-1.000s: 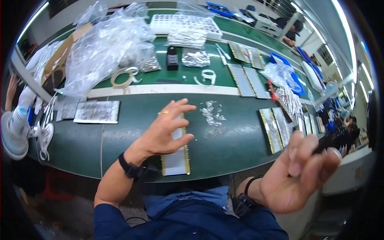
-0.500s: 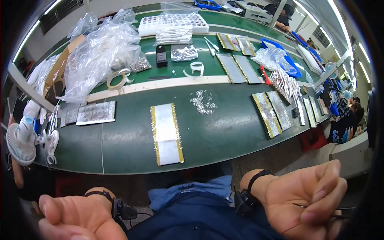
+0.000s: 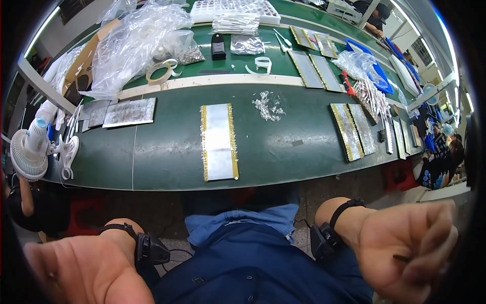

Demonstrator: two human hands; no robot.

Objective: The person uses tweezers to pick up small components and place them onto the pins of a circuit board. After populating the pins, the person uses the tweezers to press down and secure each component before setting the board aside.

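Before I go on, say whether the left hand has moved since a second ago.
Yes: the left hand has moved back toward the person and leftward, from over the gold-edged strip to off the green table.

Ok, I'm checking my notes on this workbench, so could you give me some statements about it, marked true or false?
1. The white fan is at the left end of the green bench. True.
2. The left hand rests on the central gold-edged panel. False: the left hand is palm up in front of the bench, apart from the central gold-edged panel.
3. The right hand holds a thin dark thing. True.
4. The heap of small shiny bits lies left of that panel. False: the heap of small shiny bits lies to its right.
5. The tape roll lies left of the black case. True.
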